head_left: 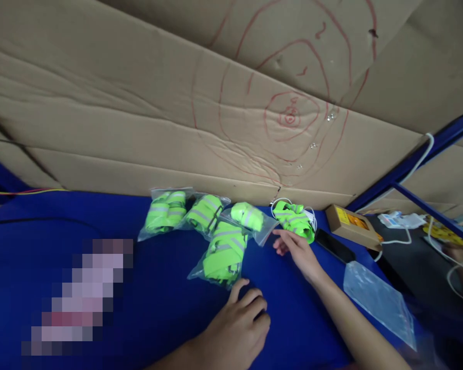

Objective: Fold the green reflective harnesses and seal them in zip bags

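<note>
Several clear bags hold rolled neon-green straps with grey reflective stripes; the nearest bag point(224, 253) lies in front of my left hand point(241, 321). That hand is over the blue table, its fingers bent and apart, holding nothing visible. At the back are a left bag point(165, 211), a middle bag point(204, 213) and a right bag point(247, 216). My right hand point(293, 249) is between the right bag and a loose green strap bundle point(294, 220), with its index finger stretched out and the others curled. Nothing shows in it.
A black phone point(335, 245), a brown box point(353, 226) and a clear plastic bag point(380, 300) lie at the right. Cardboard point(139, 139) with red rings stands behind the blue table point(158, 288). A pixelated object point(85, 293) is at the left. Blue metal bars and white cables are at the right.
</note>
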The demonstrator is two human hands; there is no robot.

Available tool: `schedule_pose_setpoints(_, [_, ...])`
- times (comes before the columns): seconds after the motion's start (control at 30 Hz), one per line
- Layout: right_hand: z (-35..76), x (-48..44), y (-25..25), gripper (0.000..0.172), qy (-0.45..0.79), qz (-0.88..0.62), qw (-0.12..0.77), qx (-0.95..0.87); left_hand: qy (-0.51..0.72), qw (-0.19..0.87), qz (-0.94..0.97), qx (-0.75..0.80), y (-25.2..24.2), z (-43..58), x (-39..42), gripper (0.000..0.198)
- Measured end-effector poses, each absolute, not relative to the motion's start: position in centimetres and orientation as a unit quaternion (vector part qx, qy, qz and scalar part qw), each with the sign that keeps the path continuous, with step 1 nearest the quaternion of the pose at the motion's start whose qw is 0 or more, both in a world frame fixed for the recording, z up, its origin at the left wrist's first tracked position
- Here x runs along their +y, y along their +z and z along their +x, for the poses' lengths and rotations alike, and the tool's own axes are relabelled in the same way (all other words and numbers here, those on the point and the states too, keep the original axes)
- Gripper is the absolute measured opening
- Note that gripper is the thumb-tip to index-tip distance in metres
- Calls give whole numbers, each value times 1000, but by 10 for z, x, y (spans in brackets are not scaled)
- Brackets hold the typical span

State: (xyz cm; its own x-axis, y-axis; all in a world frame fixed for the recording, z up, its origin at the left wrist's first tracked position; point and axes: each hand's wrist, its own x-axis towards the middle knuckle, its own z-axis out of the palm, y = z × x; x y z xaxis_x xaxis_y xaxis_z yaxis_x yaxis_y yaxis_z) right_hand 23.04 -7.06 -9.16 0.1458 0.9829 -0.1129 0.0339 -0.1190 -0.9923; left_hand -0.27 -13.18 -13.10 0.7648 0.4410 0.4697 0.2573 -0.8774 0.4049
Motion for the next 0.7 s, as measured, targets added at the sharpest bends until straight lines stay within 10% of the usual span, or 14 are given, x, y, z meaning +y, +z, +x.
schedule_pose_setpoints(0.13, [304, -164, -93, 31, 153, -667, 309, -660, 268, 211, 914, 218, -128, 0, -130, 11])
schedule_pose_setpoints(0.23, [367, -220, -119, 49, -56, -729, 258, -632, 257, 242, 905, 238, -124, 4, -129, 14])
schedule_pose_setpoints(0.43, [382, -266, -175, 56, -79, -729, 135, -666, 283, 254, 885, 270, -114, 6, -129, 25])
schedule_pose_setpoints(0.7, [310, -206, -97, 23, -195, -654, 307, -663, 239, 244, 909, 239, -127, 9, -127, 11])
